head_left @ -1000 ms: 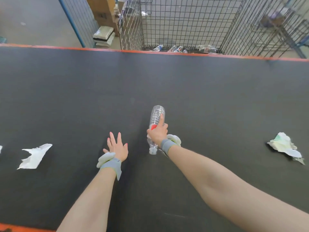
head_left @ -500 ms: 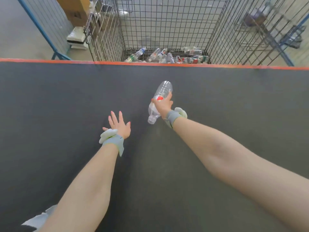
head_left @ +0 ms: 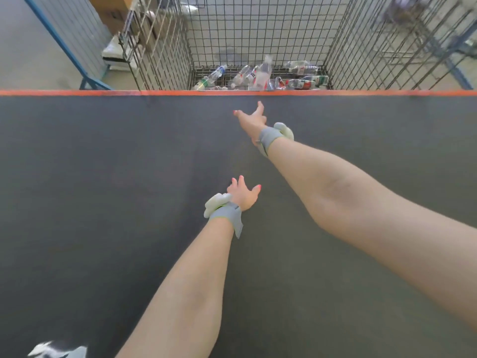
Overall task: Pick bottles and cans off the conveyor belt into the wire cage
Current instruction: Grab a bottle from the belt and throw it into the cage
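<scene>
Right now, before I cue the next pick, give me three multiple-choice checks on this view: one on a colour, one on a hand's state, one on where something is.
1. What colour is the strip along the far edge of the conveyor belt?
A. orange
B. blue
C. yellow

2. What state is the right hand in?
A. gripping a bottle
B. open with fingers spread, holding nothing
C. pressed flat on the belt

3. Where are the plastic bottles?
A. on the conveyor belt
B. in the right hand
C. inside the wire cage

Answers:
1 A: the edge strip shows orange against the dark belt.
2 B: its fingers are stretched out toward the cage with nothing between them.
3 C: every bottle in view sits beyond the belt edge, within the cage walls.
</scene>
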The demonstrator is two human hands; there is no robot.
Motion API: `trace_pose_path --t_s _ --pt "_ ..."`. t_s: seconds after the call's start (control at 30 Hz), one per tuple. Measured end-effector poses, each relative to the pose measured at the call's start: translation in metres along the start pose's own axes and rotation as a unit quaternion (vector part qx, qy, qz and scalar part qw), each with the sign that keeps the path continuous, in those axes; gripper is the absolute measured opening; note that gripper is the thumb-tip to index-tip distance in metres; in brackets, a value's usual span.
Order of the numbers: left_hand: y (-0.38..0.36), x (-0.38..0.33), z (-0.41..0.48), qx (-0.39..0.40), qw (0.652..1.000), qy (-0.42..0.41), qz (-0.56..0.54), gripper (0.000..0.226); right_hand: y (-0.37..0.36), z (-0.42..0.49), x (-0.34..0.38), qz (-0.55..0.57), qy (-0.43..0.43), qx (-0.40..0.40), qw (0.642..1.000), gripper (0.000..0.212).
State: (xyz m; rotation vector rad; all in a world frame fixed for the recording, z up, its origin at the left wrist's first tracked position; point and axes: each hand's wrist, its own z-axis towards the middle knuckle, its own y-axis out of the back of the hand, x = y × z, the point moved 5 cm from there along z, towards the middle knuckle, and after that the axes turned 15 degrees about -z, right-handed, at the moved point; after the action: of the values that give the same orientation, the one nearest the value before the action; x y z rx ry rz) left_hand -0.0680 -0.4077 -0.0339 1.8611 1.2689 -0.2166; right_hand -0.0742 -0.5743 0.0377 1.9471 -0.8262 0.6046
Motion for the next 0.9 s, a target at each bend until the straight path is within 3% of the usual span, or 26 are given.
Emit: trace_pose_path --t_s 0.13,0.37,0.6,0.67,0.77,0.9 --pt "0.003 0.009 -0.056 -0.016 0.998 -0.052 0.035 0.070 0.009 -0.052 -0.034 -0.013 -0.003 0.035 0.999 0.089" --pt "0.008 0.092 -0.140 -0.026 0.994 -0.010 0.103 0.070 0.020 -0.160 -0.105 -0.033 -0.023 0.078 0.996 0.084" --pt "0.010 0.155 -0.194 -0.059 0.991 0.022 0.118 0.068 -0.013 -0.265 -0.198 -0.177 -0.050 0.159 0.970 0.091" --pt "0.006 0.172 -0.208 -0.061 0.990 0.035 0.124 0.068 -0.023 -0.295 -0.218 -0.275 -0.022 0.198 0.941 0.102" --pt "-0.007 0.192 -0.230 -0.047 0.989 0.054 0.127 0.069 -0.044 -0.338 -0.247 -0.421 0.053 0.262 0.867 0.122" --pt "-0.018 0.209 -0.253 -0.044 0.990 0.064 0.115 0.070 -0.063 -0.370 -0.296 -0.566 0.115 0.257 0.775 0.133"
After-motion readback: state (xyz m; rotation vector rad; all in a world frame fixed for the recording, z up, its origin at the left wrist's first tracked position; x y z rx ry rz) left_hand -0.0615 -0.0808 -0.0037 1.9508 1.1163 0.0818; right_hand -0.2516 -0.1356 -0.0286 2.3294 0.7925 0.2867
